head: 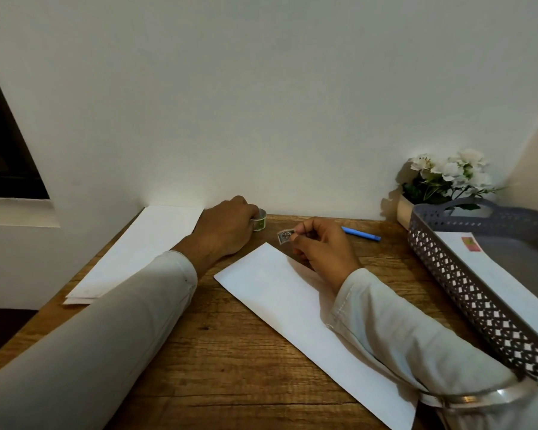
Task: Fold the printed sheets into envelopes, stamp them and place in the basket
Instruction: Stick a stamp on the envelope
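Stamp (285, 235) is pinched by right hand (320, 243) just past envelope's (292, 305) far corner; its long axis runs near-right. Small roll (259, 221) is gripped by left hand (227, 228).

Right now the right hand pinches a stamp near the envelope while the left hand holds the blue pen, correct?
Not quite. The head view shows the left hand gripping a small roll, not the blue pen, which lies on the table. The right hand does pinch a stamp near the envelope.
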Demonstrator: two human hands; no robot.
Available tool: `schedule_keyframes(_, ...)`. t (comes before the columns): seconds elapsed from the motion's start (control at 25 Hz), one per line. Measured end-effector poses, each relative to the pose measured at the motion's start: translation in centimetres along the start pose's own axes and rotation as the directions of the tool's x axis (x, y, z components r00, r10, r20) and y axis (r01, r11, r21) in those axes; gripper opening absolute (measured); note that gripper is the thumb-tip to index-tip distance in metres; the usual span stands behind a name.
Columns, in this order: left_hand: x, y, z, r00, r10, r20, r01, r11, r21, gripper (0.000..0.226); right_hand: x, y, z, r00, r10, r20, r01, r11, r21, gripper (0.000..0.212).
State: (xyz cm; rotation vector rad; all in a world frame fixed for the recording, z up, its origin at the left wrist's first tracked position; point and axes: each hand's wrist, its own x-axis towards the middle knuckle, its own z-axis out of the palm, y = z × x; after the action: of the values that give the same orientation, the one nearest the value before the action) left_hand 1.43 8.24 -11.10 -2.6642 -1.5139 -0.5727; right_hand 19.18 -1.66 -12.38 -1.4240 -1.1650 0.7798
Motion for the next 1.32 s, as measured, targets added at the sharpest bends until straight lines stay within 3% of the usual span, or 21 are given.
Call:
schedule_keyframes(0.16,-0.2,0.8,0.0,0.995,-0.004,-0.099,0.005,1.000,0.013,0.030,0.0,0.0,-0.2,1.000,-0.009,-0.012,0.008,1.000,-0.010,0.006)
schedule_keyframes(0.28,-2.0,2.4,-1.8,0.975,-0.002,-0.221,-0.076,0.936,-0.343,0.034,-0.1,-0.3,-0.3,0.999,-0.035,-0.025,0.035,0.999,0.023,0.005)
schedule_keyframes(0.36,-3.8,4.3,-2.9,0.993,-0.007,-0.115,-0.065,0.791,-0.608,0.047,-0.3,-0.6,-0.5,0.998,-0.063,-0.024,0.064,0.995,0.077,0.007)
schedule_keyframes(0.44,-4.9,5.3,-3.1,0.999,-0.008,-0.043,-0.023,0.734,-0.679,0.058,-0.4,-0.8,-0.8,0.996,-0.084,-0.002,0.084,0.985,0.149,0.012)
schedule_keyframes(0.64,-5.4,5.7,-3.3,0.993,-0.094,-0.071,0.015,0.700,-0.714,0.042,-0.7,-1.0,-0.6,0.994,-0.107,0.029,0.101,0.982,0.160,0.017)
schedule_keyframes(0.8,-5.4,5.9,-3.5,0.994,-0.094,-0.050,0.030,0.700,-0.713,0.036,-0.6,-1.1,-0.9,0.993,-0.117,0.015,0.112,0.979,0.171,0.036)
schedule_keyframes(0.96,-5.4,5.7,-3.6,0.999,-0.040,-0.034,0.010,0.779,-0.627,0.037,-0.7,-1.1,-1.0,0.985,-0.171,0.024,0.168,0.980,0.102,0.033)
schedule_keyframes(1.12,-5.2,5.3,-3.7,1.000,-0.013,0.000,0.010,0.822,-0.569,0.038,-1.3,-1.2,-0.8,0.990,-0.119,0.069,0.114,0.990,0.079,0.023)
schedule_keyframes(1.32,-3.9,2.6,-3.9,0.973,-0.150,0.178,0.203,0.921,-0.334,0.046,-1.5,-1.2,-0.1,0.996,0.037,0.086,-0.045,0.995,0.093,0.020)
